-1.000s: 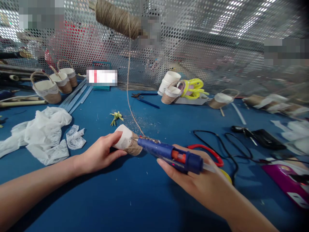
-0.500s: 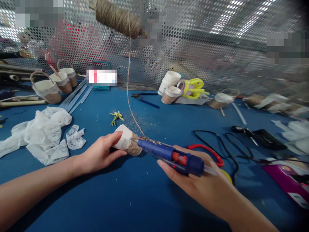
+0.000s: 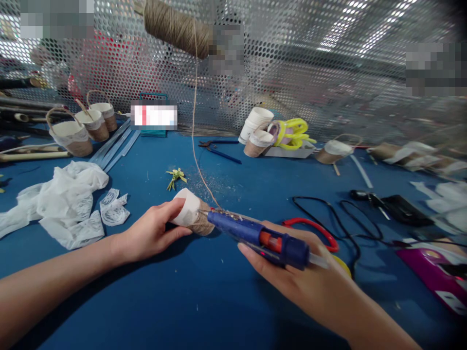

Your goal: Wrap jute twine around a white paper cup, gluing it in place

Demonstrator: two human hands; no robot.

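The left hand [image 3: 153, 233] is closed around a paper cup [image 3: 189, 211] that lies sideways mid-table. The right hand [image 3: 302, 277] grips a glue gun [image 3: 255, 236], with the nozzle at the cup. The blue table [image 3: 182, 301] is bare in front. Red scissors [image 3: 314, 226] and a black cable [image 3: 343, 218] crowd the right side.

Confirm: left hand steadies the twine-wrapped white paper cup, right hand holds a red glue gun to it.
Not red: the head view shows a blue glue gun in the right hand, nozzle at the twine-wrapped white paper cup the left hand steadies.
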